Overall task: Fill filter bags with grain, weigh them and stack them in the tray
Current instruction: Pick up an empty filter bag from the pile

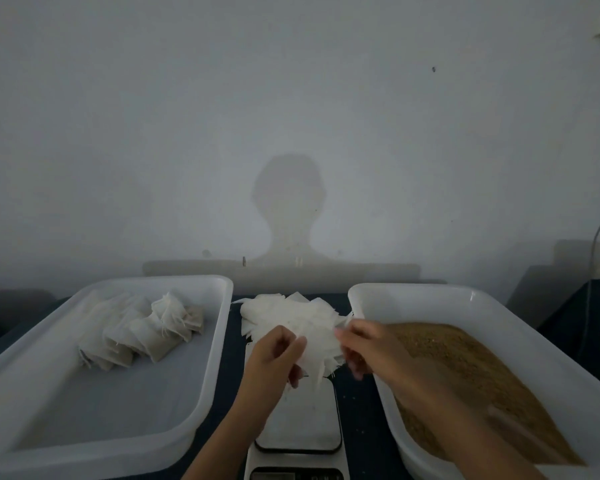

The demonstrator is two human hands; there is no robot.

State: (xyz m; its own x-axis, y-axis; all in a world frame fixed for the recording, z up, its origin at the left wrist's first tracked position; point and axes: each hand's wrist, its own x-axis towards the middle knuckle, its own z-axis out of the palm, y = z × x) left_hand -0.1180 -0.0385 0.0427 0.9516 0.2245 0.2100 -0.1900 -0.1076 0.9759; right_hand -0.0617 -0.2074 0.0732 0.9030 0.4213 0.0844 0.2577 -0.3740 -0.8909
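Hands (pixel 312 351) are both pinched on one thin white paper filter bag (pixel 314 355), held above the white scale (pixel 300 420), apparently to be opened for the brown grain (pixel 465 368).

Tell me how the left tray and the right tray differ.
The left tray holds a cluster of filled filter bags at its far end, with much of its floor bare; the right tray holds loose brown grain spread over its floor. The right forearm crosses the right tray's near corner; nothing reaches over the left tray. Both are white rectangular plastic trays with rounded corners, flanking the scale.
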